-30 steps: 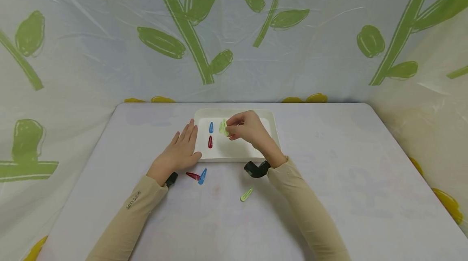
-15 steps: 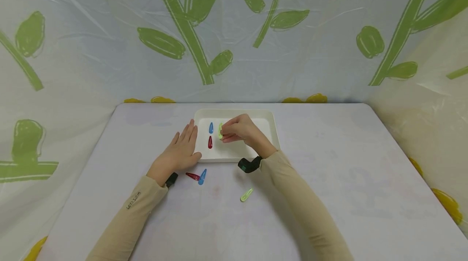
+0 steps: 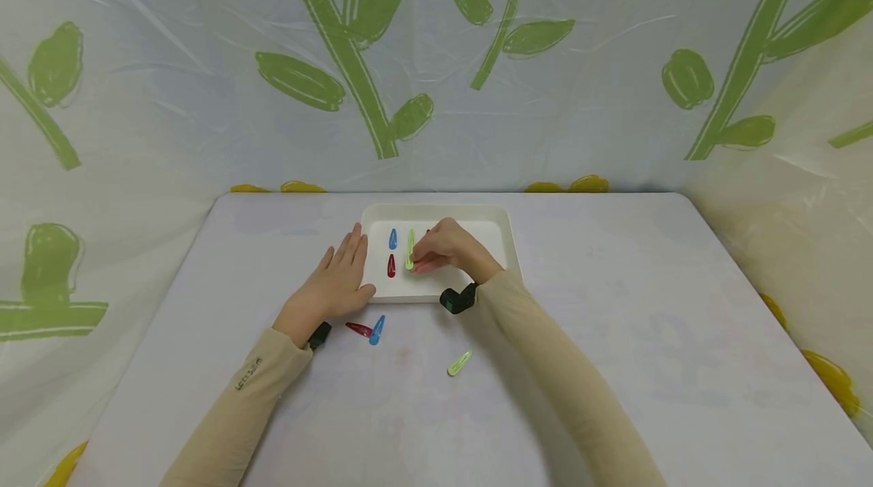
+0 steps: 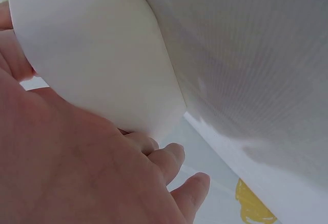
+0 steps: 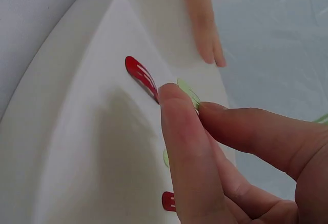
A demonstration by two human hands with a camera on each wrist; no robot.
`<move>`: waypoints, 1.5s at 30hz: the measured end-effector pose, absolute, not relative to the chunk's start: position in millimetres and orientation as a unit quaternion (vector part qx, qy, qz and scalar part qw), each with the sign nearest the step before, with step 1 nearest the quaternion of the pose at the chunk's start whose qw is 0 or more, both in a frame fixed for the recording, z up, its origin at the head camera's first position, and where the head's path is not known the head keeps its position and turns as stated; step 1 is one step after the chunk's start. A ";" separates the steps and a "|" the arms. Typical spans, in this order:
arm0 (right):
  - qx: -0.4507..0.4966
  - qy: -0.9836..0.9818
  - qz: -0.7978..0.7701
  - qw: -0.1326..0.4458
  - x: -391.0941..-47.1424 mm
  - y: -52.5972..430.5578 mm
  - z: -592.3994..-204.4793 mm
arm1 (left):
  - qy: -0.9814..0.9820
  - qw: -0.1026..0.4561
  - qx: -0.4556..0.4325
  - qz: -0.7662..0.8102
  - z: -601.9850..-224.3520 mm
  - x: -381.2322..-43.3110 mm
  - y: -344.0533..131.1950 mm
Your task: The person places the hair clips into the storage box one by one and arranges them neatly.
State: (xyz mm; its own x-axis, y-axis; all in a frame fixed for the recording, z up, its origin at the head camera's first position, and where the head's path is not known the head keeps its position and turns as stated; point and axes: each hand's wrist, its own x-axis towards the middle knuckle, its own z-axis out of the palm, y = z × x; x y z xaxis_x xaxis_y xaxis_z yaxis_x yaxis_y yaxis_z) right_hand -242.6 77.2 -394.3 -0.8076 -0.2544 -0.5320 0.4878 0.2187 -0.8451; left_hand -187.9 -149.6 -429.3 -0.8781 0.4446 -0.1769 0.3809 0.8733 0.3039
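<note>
My right hand (image 3: 452, 251) pinches a light green snap hair clip (image 5: 188, 92) between thumb and index finger, low over the white tray (image 3: 402, 290). Another light green clip (image 3: 411, 236) lies in the tray, just beyond the held one. To their left, a blue clip (image 3: 392, 238) lies above a red clip (image 3: 391, 266). A second red clip (image 5: 168, 201) shows partly behind my right fingers in the right wrist view. My left hand (image 3: 330, 286) rests along the tray's left side with straight fingers, touching its wall (image 4: 107, 49).
On the table in front of the tray, a dark red clip (image 3: 358, 329) touches a blue clip (image 3: 378, 330). One more light green clip (image 3: 459, 363) lies nearer to me, right of those. A flower-printed curtain (image 3: 600, 108) stands behind the table.
My right hand has moved left and toward me with the green clip, from beside the green clip in the tray to just below it. My left hand has stayed in place.
</note>
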 end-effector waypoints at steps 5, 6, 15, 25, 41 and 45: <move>0.090 0.743 -0.589 0.307 -245.2 77.0 -397.6 | 0.960 0.126 0.213 0.131 -432.4 -189.1 -150.1; 0.091 0.745 -0.585 0.308 -245.7 77.0 -398.4 | 0.960 0.126 0.214 0.131 -432.4 -189.2 -150.1; 0.089 0.770 -0.548 0.315 -248.0 74.0 -405.3 | 0.960 0.120 0.216 0.131 -429.9 -187.5 -149.6; 0.098 0.778 -0.534 0.317 -248.8 70.8 -405.2 | 0.960 0.128 0.212 0.132 -429.4 -188.1 -149.8; 0.085 0.792 -0.523 0.303 -245.1 69.2 -406.1 | 0.960 0.126 0.212 0.135 -429.4 -187.1 -149.6; 0.079 0.801 -0.513 0.299 -243.7 68.9 -405.1 | 0.960 0.124 0.212 0.136 -426.5 -185.4 -148.7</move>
